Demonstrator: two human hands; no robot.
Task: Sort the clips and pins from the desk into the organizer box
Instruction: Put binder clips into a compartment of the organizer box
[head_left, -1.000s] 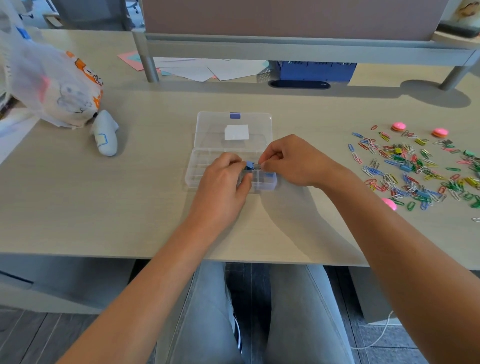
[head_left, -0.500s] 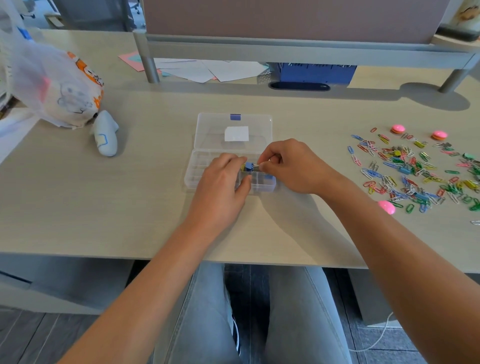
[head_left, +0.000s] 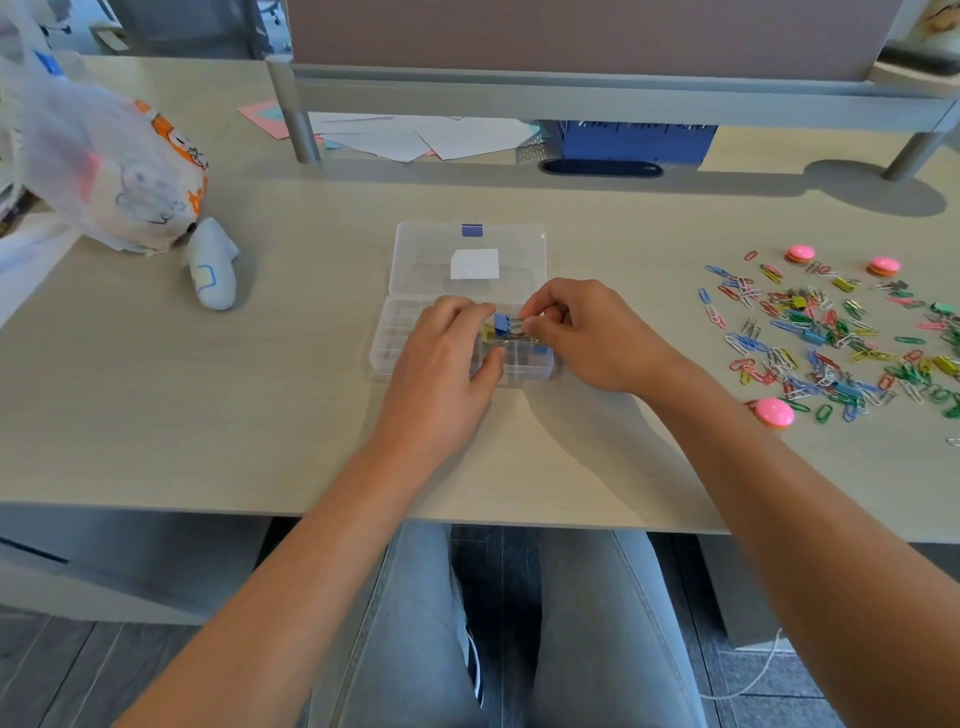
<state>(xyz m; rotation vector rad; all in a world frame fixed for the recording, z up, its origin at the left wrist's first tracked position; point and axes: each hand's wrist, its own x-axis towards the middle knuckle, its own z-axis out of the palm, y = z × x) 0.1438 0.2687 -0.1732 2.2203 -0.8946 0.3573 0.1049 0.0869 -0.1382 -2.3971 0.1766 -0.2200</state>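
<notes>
A clear plastic organizer box (head_left: 395, 332) lies open at the desk's middle, its lid (head_left: 467, 249) folded back. Over its right compartments my left hand (head_left: 441, 374) and my right hand (head_left: 587, 332) meet. Both pinch a blue binder clip (head_left: 503, 323): the left at its body, the right at its wire handles. A yellow clip (head_left: 488, 334) sits just beneath it, and another blue clip (head_left: 541, 349) lies in the box's right compartment. A scatter of coloured paper clips (head_left: 821, 343) covers the desk to the right, with pink round pins (head_left: 774, 411) among them.
A plastic bag (head_left: 98, 166) and a small white plush toy (head_left: 210, 265) sit at the left. Papers (head_left: 415, 135) and a blue basket (head_left: 634, 140) lie under the rear divider rail. The desk's front edge runs just below my forearms.
The yellow clip under the blue one has come into sight. Both hands stay over the box, holding the blue clip, with only slight finger shifts.
</notes>
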